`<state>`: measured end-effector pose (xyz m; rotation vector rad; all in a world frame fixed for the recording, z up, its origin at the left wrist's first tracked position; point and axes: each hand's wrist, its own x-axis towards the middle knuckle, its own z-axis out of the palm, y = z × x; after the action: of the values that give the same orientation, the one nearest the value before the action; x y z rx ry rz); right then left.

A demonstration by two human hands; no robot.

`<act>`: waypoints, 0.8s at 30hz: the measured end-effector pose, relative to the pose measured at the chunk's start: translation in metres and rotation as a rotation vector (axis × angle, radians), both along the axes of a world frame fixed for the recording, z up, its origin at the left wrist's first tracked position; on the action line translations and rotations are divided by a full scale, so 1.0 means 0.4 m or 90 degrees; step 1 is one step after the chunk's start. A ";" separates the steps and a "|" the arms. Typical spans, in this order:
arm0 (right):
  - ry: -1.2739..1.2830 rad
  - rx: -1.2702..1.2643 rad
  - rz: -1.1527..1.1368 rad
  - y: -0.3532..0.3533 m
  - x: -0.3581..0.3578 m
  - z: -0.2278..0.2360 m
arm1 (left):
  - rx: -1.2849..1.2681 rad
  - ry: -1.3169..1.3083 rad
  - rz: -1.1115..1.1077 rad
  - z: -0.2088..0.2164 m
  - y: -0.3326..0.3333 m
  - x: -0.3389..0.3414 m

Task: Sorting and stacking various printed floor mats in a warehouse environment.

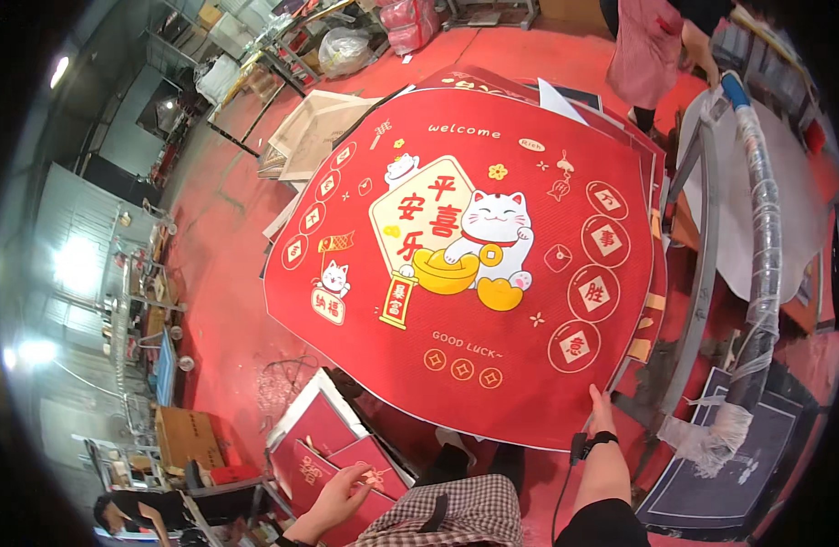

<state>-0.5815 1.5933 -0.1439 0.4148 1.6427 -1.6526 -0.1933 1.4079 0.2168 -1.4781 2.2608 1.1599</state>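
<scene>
- Our left hand [346, 490] is spread loosely, fingers bent and thumb apart, above a stack of darker red mats [342, 524]; whether it touches them we cannot tell.
- Our right hand [602, 415] meets the near right edge of the red floor mat [519, 392] with fingers fairly straight; we cannot tell whether it grips the edge.
- We see that mat lying broad and flat in front of us, its outline bowed by the lens, a thin pale rim along the near side.
- Its fine-grained face bears a rounded white lucky cat [497, 228], a cream diamond panel and ringed characters down both sides; more mats show beneath its right edge.
- Right of us, a long dark tube [764, 246] is wrapped in crinkled clear plastic film, ragged at the near end, beside a curved grey metal bar [697, 273].
- Beyond the mat, to our left, lie flat tan cardboard sheets [319, 137].
- Checked woven fabric [456, 515] covers our front.
</scene>
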 end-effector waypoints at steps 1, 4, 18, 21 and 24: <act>-0.004 0.002 -0.007 0.017 -0.006 -0.001 | 0.019 0.006 -0.016 0.001 -0.019 -0.020; 0.057 0.230 0.075 0.079 -0.029 0.027 | 0.046 0.005 -0.059 -0.012 -0.077 -0.085; 0.727 -0.278 0.575 -0.668 0.267 1.000 | 0.240 0.422 -0.058 0.216 -0.473 -0.518; 0.502 -0.339 0.761 -0.805 0.371 1.044 | 0.047 0.362 -0.104 0.197 -0.682 -0.390; 0.526 -0.399 0.553 -0.892 0.431 0.973 | -0.145 0.350 -0.093 0.100 -0.948 -0.190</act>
<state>-0.4090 1.2366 0.2454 -1.2619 1.3523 -1.5518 -0.2692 1.0286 0.2570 -1.1301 2.8891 1.4388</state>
